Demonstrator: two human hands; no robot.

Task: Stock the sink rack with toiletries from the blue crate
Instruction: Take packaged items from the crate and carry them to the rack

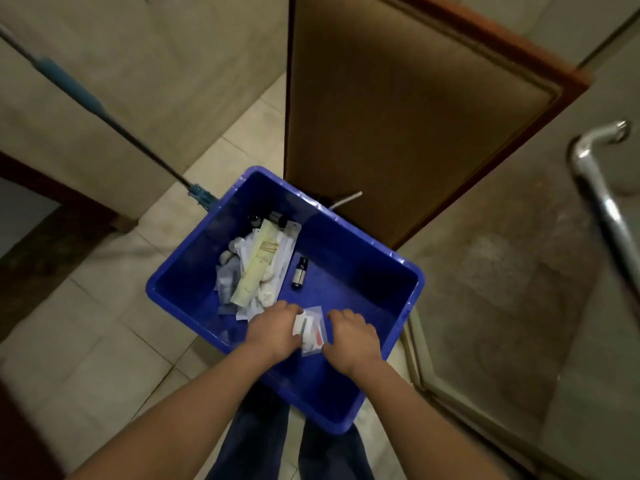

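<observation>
The blue crate (pixel 346 244) sits on the tiled floor in the middle of the frame, right at the person's feet, so both arms drop straight into it. Low in the crate, near its closest wall, the two hands meet around a small clear packet (pixel 311 329) with something white and red inside. The left hand (pixel 273 327) has its fingers (pixel 292 311) curled over the packet's left edge. The right hand (pixel 351 336) grips the opposite edge the same way, with the packet pinched between them. I'd guess both hands are used because the slippery bag is easier to gather, or to check, from both sides. The rest of the stock lies heaped in the left half of the crate: a pile of sachets (pixel 228 275) with a long cream tube (pixel 258 265) slanting across the top. A small dark bottle (pixel 300 273) lies alone just to the right of the heap, and the right half of the floor is bare blue. The sink rack is nowhere in view, so by my reckoning the stocking has hardly begun and this packet has yet to be carried out. A mop handle (pixel 97 105) leans in from the upper left and ends beside the crate's far corner. A brown door (pixel 398 116) stands behind the crate, and a chrome handle (pixel 595 188) shows at the right edge.
</observation>
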